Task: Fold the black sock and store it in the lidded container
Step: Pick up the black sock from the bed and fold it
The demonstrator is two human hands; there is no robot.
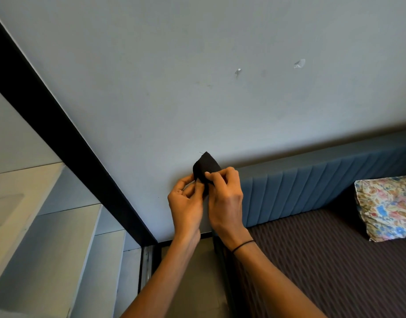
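Note:
The black sock (pixel 206 166) is bunched into a small folded wad, held up in the air in front of the grey wall. My left hand (pixel 186 203) pinches its lower left side with thumb and fingers. My right hand (pixel 225 200), a thin black band on its wrist, grips the sock's lower right edge, fingers curled over the fabric. Only the top of the sock shows above my fingers. No lidded container is in view.
A bed with a dark striped cover (pixel 323 260) and a blue padded headboard (pixel 312 180) lies to the right, with a floral pillow (pixel 388 207) on it. A black vertical trim (pixel 59 125) and pale cabinet panels (pixel 36 226) stand at the left.

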